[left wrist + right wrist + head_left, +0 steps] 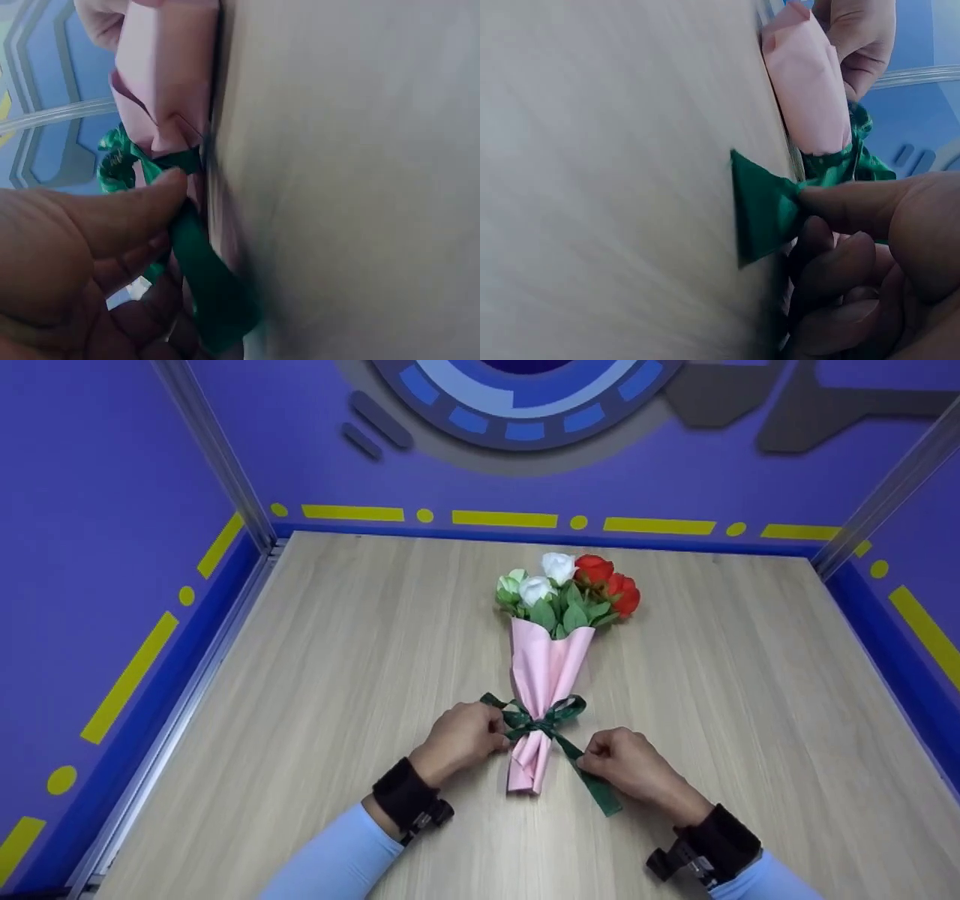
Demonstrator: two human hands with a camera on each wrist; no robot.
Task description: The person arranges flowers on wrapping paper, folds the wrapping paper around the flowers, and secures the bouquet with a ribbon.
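A bouquet wrapped in pink paper (536, 660) lies on the table, blooms toward the back. White flowers (558, 567) and red flowers (594, 571) top its green leaves (574, 615). Tied in a bow round the narrow part of the paper is a dark green ribbon (538, 725). My left hand (461, 739) pinches the ribbon at the left of the knot, its end (217, 307) hanging past the thumb in the left wrist view. On the other side my right hand (634, 765) pinches the ribbon's right tail (761, 214) between thumb and curled fingers.
The wooden table (360, 645) carries the bouquet near its middle. Blue panels (525, 487) with yellow marks stand behind and at both sides, joined by metal posts (217, 450). Each wrist wears a black strap (405, 793) with a small camera.
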